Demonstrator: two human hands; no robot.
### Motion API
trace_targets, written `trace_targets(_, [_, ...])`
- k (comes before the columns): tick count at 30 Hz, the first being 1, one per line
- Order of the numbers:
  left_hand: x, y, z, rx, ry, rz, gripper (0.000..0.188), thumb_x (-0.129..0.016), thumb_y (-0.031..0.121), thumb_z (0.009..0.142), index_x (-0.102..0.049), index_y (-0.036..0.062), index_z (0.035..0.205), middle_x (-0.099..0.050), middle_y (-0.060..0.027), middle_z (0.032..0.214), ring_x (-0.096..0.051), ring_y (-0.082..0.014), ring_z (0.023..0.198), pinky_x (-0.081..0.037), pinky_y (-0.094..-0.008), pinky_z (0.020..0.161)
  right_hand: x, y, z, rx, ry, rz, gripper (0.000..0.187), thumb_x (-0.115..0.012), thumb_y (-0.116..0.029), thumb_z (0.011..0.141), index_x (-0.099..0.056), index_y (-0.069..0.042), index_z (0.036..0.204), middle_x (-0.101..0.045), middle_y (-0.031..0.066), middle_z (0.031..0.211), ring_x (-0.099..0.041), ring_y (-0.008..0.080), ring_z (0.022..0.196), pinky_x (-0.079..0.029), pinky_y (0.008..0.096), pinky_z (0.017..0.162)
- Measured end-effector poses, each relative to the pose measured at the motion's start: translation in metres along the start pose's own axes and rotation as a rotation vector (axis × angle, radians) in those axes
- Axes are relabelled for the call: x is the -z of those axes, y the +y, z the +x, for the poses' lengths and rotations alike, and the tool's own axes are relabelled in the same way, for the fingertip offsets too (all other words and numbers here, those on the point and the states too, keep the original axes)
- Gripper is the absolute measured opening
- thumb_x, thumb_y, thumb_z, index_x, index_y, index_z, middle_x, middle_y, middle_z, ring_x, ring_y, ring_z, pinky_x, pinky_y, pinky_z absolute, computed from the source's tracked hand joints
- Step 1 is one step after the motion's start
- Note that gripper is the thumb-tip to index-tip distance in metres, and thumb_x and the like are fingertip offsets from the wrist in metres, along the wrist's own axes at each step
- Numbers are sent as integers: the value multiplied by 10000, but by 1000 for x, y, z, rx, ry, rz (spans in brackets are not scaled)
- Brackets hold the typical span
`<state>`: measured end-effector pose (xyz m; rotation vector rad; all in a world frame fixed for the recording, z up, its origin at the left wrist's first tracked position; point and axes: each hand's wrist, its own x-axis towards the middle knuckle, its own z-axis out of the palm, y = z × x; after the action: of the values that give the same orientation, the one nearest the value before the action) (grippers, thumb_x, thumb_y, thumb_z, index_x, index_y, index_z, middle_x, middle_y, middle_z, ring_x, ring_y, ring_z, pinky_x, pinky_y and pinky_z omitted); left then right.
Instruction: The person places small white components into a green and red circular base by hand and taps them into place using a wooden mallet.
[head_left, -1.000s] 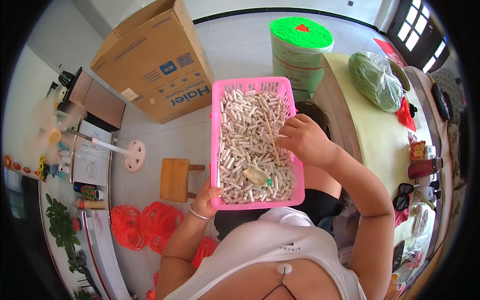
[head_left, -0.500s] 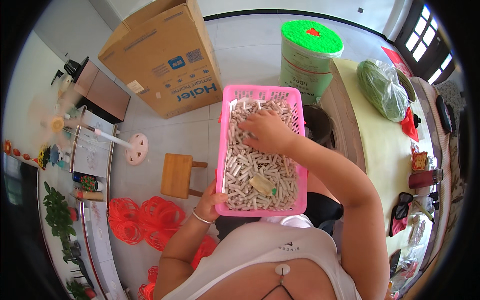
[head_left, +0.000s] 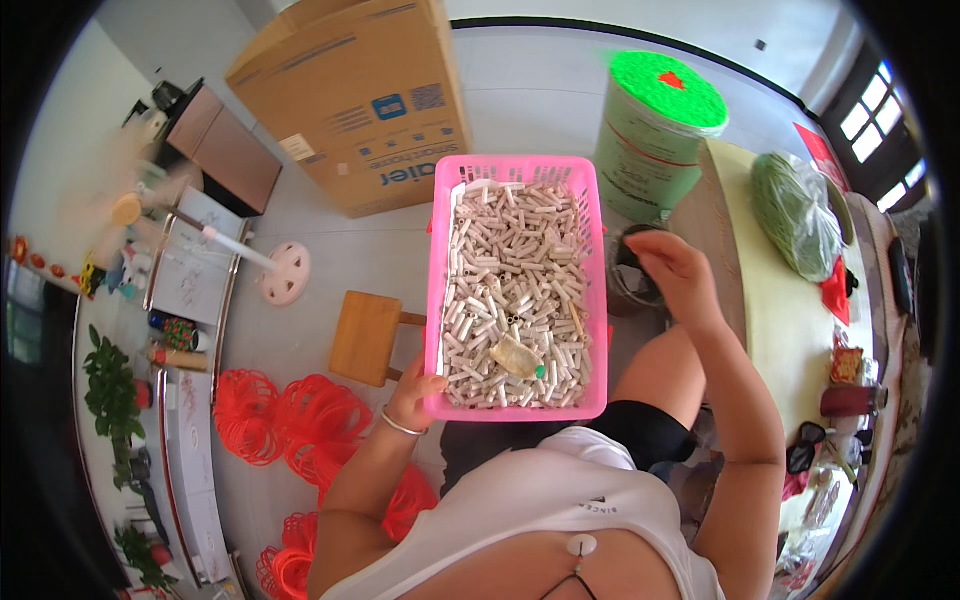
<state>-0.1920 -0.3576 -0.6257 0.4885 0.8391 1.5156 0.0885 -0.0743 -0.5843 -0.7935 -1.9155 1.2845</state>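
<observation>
A pink plastic basket [head_left: 597, 300] sits in front of me, filled with short whitish tubes [head_left: 520, 240]. Among them, near the front, lies a small pale bottle-shaped thing [head_left: 515, 356] with a green tip. My left hand [head_left: 408, 396] grips the basket's near left corner, thumb over the rim. My right hand [head_left: 680, 275] is raised to the right of the basket, apart from it, above a dark round bin [head_left: 625, 283]. Its fingers are drawn together in a pinch; whatever they may hold is too small to make out.
Behind stand a large cardboard box [head_left: 350, 110] and a tall tub of bright green material [head_left: 650, 140]. A wooden stool [head_left: 362, 338] and red coiled rings [head_left: 325, 415] are to the left, beside a fan [head_left: 220, 240]. At right, a table [head_left: 755, 330] holds a bagged green bundle [head_left: 797, 215].
My right hand has left the tubes in the basket and moved right, over the dark bin. The left hand keeps its grip on the basket. The view has shifted slightly.
</observation>
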Motion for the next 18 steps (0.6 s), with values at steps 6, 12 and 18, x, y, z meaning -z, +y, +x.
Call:
trace_targets(6, [51,17,-4,-147,176,-68,713,-615,174,777,-391,-23,1424,-534,-171,1359,-537,-314,1241,-414,-466,1075,36,28,-17,-277,31,191,205,-549,-14,935,-669,14,1099,-689,69,1059,-644,131,918,-487,262,822])
trace_targets(12, [188,57,-53,-276,369,40,689,-633,218,801,-418,-37,1404,-548,-169,1361,-538,-340,1238,-391,-491,1101,72,72,-42,-364,189,69,219,-550,-92,950,-676,-24,1116,-694,45,1048,-641,113,889,-484,259,796])
trace_targets(18, [269,32,-111,-278,527,-48,642,-621,179,811,-437,-44,1384,-557,-182,1345,-550,-364,1229,-428,-519,1073,121,104,-79,-437,323,132,221,-568,-164,972,-669,-61,1139,-694,23,1022,-629,87,848,-481,240,779])
